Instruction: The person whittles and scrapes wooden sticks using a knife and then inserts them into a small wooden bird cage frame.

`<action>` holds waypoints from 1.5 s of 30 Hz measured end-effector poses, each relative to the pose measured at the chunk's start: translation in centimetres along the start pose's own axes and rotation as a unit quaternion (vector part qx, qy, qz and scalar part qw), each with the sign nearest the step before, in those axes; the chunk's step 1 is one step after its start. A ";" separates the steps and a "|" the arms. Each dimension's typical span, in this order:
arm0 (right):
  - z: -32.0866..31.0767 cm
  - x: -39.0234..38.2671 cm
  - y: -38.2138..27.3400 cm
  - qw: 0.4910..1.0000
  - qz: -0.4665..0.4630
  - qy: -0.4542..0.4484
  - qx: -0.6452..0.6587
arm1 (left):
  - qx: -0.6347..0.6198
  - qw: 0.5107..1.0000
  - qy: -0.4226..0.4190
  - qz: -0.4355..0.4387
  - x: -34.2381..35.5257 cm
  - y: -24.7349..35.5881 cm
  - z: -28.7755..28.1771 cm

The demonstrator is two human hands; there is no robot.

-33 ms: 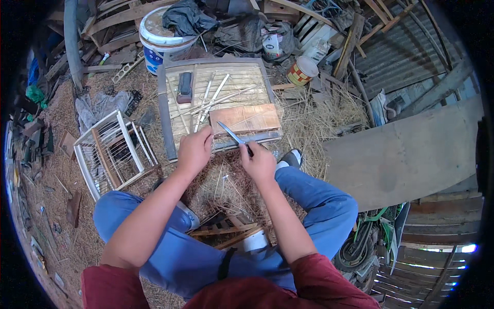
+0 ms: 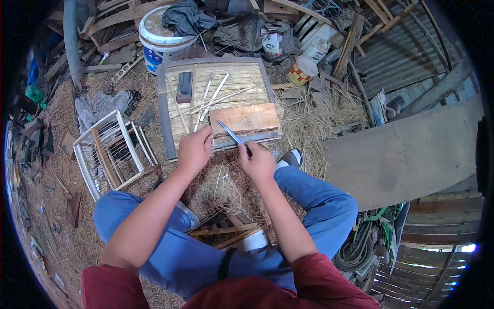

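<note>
Straw-strewn shed floor (image 2: 321,116) | right hand (image 2: 258,162), fingers wrapped around knife (image 2: 230,132) by wooden block (image 2: 252,116) | left hand (image 2: 195,151), fingers curled, grip unclear | sticks (image 2: 211,102) on slatted board (image 2: 248,75)

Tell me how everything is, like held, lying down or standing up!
Left hand: fingers curled; whether it grips anything is unclear
Right hand: closed around the knife's handle
Knife: held, blade bare
Wooden board: lying on the slatted panel
Thin sticks: loose, crossing each other
Barred cage: on the ground, unheld
Bucket: upright, black plastic on top
</note>
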State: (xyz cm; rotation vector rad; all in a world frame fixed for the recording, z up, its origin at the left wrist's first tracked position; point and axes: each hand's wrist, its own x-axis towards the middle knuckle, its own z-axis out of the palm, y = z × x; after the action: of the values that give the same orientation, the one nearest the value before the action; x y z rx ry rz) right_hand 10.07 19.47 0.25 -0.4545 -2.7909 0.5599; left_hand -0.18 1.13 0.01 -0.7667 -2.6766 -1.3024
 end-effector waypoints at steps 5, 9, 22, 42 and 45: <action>-1.0 0.4 0.5 0.999 0.005 0.005 -0.040 | -0.007 0.999 -0.028 -0.017 -0.2 -0.2 0.2; -0.4 0.2 0.2 0.999 -0.037 0.003 -0.029 | -0.012 1.000 -0.020 -0.015 -0.3 -0.6 0.3; -2.1 2.6 4.1 0.995 0.034 0.055 -0.081 | -0.014 1.000 -0.012 0.018 -0.1 -0.1 -0.3; -3.1 2.8 7.1 0.987 0.130 0.087 -0.024 | 0.020 0.999 -0.010 0.022 -0.1 -0.4 -1.4; -2.6 2.0 5.3 0.992 0.123 0.037 -0.008 | 0.045 0.999 -0.004 0.022 -0.2 -0.5 -1.5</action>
State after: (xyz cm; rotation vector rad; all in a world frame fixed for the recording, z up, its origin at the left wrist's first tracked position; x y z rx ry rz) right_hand 10.33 25.71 0.76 -0.8125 -2.6885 0.5591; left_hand -0.50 -0.38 0.54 -0.8173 -2.6875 -1.1623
